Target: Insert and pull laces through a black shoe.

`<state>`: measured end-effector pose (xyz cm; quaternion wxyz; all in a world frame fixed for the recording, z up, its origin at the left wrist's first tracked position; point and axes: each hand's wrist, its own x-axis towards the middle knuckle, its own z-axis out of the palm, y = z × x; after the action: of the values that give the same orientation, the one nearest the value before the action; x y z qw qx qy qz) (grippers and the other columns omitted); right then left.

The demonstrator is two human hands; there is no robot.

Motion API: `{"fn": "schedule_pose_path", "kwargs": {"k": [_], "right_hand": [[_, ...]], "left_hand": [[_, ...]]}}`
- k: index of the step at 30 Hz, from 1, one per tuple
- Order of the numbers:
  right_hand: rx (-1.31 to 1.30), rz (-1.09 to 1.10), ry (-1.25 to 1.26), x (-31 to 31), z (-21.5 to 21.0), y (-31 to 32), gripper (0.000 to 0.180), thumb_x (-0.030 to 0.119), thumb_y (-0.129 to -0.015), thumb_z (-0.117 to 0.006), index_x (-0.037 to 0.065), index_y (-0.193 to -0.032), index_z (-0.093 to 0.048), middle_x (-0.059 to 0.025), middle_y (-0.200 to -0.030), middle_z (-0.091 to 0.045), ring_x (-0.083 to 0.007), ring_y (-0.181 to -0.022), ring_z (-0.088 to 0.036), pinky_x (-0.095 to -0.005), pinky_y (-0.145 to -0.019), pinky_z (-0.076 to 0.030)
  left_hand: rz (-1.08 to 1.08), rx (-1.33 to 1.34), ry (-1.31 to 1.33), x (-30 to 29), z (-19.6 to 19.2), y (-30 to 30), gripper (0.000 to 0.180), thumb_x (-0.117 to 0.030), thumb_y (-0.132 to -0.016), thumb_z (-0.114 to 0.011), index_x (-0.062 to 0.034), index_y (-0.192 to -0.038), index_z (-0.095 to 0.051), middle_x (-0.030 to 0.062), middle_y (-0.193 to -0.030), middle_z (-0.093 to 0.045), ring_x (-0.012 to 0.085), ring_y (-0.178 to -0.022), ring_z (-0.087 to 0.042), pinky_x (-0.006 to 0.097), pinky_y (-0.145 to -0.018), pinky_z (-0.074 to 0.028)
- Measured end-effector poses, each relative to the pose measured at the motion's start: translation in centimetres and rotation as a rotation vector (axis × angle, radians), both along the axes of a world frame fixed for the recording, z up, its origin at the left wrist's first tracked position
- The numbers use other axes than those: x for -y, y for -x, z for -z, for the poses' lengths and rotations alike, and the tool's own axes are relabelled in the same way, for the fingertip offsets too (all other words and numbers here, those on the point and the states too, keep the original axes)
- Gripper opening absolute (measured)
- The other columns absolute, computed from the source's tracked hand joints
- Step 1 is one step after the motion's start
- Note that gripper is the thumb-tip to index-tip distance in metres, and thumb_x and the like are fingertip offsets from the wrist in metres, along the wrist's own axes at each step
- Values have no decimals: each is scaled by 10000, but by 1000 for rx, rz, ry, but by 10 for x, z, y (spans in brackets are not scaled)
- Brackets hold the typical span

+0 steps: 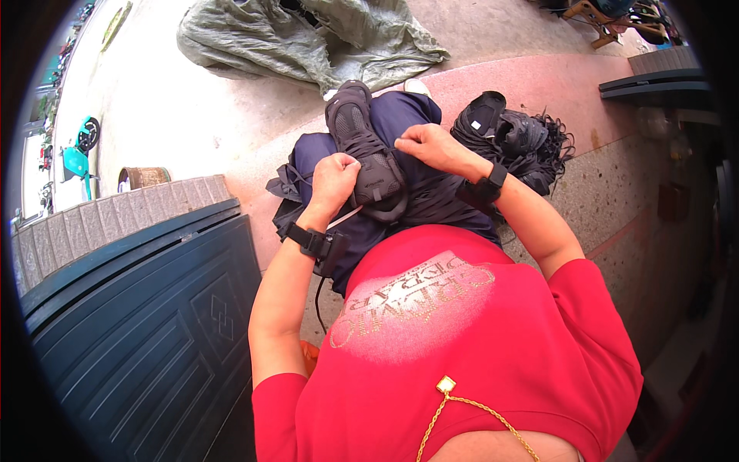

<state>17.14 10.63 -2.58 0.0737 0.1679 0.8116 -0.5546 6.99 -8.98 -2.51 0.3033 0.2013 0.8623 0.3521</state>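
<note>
A black sneaker (362, 142) lies on my lap, on dark blue trousers, toe pointing away from me. My left hand (332, 181) is closed on the shoe's left side near its heel opening, pinching what looks like a lace. My right hand (431, 146) is at the shoe's right side by the tongue, fingers pinched on a lace end. Both wrists wear black bands. A thin white strip shows under the left hand near the heel.
A heap of black shoe parts and laces (512, 138) lies on the pink step to my right. A grey-green sack (308, 38) is spread on the concrete ahead. A dark green door (146, 323) is at my left, beside a brick ledge (115, 215).
</note>
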Motion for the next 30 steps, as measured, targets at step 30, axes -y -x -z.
{"fn": "schedule_pose_path", "kwargs": {"k": [30], "right_hand": [[-151,-79,-89,35,-3,12,262,116,-731,-595,33,-977,-561,-133,-916,-608,-280,-888,-587,-348,-766,-461]], "left_hand": [[386,-515,94,-4,-16,-3,145,-79,-773,-563,13,-875,-608,162,-779,-619,299,-723,-609,339,-679,-476]]}}
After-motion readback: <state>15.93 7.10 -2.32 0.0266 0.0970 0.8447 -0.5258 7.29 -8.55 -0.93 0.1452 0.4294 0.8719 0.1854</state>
